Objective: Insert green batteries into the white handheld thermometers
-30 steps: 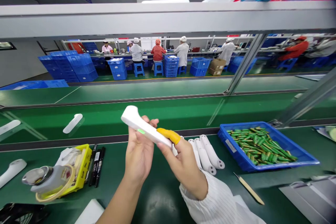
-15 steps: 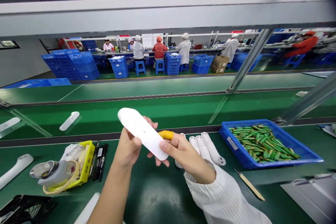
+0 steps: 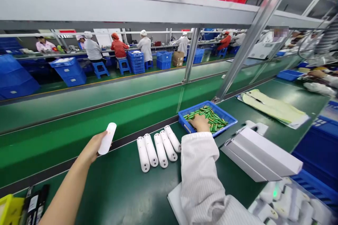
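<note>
My left hand (image 3: 96, 144) grips a slim white plastic casing (image 3: 108, 137) with rounded ends, held tilted upright over the dark near edge of the green belt. My right hand (image 3: 201, 123), in a white ribbed sleeve, reaches into a shallow blue tray (image 3: 182, 119) and touches the green batteries (image 3: 215, 117) heaped there. Its fingertips are mostly hidden among them, so their grip is unclear. Between my hands, several white casings (image 3: 160, 149) lie side by side on the green table (image 3: 118, 190), with dark round holes at their near ends.
To the right stand a folded grey-white carton (image 3: 261, 154) and a yellowish sheet with a pen (image 3: 271, 105). White devices (image 3: 287, 200) fill the lower right corner. Black markers (image 3: 34, 204) lie lower left. A metal post (image 3: 237, 52) rises behind the tray, and people sit across the belt.
My right hand has let go of the white casing and moved right into the battery tray. My left hand has carried the casing left. The view has turned right.
</note>
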The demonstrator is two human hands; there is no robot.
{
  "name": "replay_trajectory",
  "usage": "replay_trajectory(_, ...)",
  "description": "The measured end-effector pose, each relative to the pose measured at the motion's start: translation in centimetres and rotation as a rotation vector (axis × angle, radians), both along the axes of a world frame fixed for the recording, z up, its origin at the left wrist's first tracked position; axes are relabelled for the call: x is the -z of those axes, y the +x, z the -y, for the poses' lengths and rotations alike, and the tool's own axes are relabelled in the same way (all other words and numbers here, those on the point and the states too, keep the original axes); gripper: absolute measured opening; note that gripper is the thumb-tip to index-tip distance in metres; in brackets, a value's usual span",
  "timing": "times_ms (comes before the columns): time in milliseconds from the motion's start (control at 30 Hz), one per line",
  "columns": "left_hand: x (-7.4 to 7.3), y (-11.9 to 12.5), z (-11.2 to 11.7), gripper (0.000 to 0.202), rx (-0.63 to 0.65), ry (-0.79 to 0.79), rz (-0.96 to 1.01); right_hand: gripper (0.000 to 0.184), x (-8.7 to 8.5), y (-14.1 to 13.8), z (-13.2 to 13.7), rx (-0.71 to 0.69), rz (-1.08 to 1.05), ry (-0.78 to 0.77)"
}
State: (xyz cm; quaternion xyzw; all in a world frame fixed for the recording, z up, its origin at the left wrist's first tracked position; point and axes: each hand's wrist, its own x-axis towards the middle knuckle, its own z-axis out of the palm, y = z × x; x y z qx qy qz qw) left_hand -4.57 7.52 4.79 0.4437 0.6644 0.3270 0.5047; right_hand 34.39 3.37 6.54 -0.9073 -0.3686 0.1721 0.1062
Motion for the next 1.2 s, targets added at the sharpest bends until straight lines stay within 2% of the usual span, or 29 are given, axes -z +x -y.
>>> replay_trajectory(67, 1.6, 0.1, -2.1, 0.047, 0.026, 0.06, -0.175, 0.051, 1.7, 1.2, -0.3, 0.022, -0.007, -0.044)
replay_trajectory(133, 2.8, 0.4, -3.9, 0.055, 0.05, 0.145, -0.316, 0.056, 2.9, 1.6, -0.7, -0.012, -0.024, -0.05)
replay_trajectory(233, 3.7, 1.2, -5.4, 0.058, 0.102, 0.299, -0.486, 0.049, 3.6, 1.9, -1.1, -0.111, -0.055, -0.019)
replay_trajectory(300, 3.6, 2.3, -4.9, 0.051, 0.153, 0.404, -0.554, 0.041, 3.7, 2.0, -1.3, -0.166, -0.064, 0.014)
replay_trajectory(367, 3.3, 3.8, -2.9, 0.039, 0.239, 0.489, -0.581, 0.034, 3.8, 2.3, -1.3, -0.187, -0.068, 0.044)
replay_trajectory(467, 2.4, 6.3, 2.6, 0.025, 0.499, 0.546, -0.527, 0.023, 3.8, 2.5, -1.3, -0.19, -0.093, 0.076)
replay_trajectory(533, 2.1, 7.5, 6.7, 0.027, 0.764, 0.488, -0.453, 0.019, 3.9, 2.6, -1.3, -0.189, -0.12, 0.097)
replay_trajectory(600, 2.4, 7.9, 10.0, 0.02, 0.858, 0.387, -0.465, 0.019, 4.0, 2.6, -1.4, -0.184, -0.148, 0.131)
replay_trajectory(633, 2.9, 7.8, 11.1, 0.018, 0.854, 0.361, -0.485, 0.019, 4.1, 2.5, -1.4, -0.176, -0.159, 0.155)
replay_trajectory(700, 3.9, 7.2, 12.3, 0.013, 0.774, 0.371, -0.544, 0.02, 4.1, 2.4, -1.4, -0.143, -0.164, 0.223)
replay_trajectory(767, 4.7, 6.3, 12.2, 0.01, 0.671, 0.412, -0.595, 0.022, 3.9, 2.3, -1.3, -0.09, -0.15, 0.312)
replay_trajectory(833, 4.3, 5.3, 11.6, 0.015, 0.614, 0.387, -0.602, 0.024, 3.2, 2.1, -1.3, -0.053, -0.14, 0.424)
replay_trajectory(900, 2.5, 4.4, 10.8, 0.024, 0.579, 0.311, -0.556, 0.024, 2.1, 1.6, -1.3, -0.067, -0.144, 0.537)
replay_trajectory(967, -0.5, 3.8, 10.4, 0.034, 0.488, 0.282, -0.447, 0.024, 0.6, 0.4, -1.5, -0.118, -0.231, 0.689)
replay_trajectory(1000, -2.2, 3.7, 10.2, 0.038, 0.413, 0.307, -0.351, 0.022, -0.3, -0.5, -1.6, -0.156, -0.339, 0.802)
replay_trajectory(1100, -6.6, 4.1, 10.3, 0.045, 0.1, 0.411, 0.162, 0.019, -3.1, -4.4, -1.2, -0.329, -0.817, 1.191)
replay_trajectory(1133, -7.6, 4.3, 10.4, 0.044, -0.005, 0.45, 0.36, 0.021, -3.9, -5.9, -0.8, -0.398, -0.957, 1.278)
replay_trajectory(1200, -9.0, 4.8, 10.5, 0.033, -0.162, 0.514, 0.707, 0.024, -5.3, -9.1, 0.4, -0.525, -1.127, 1.324)
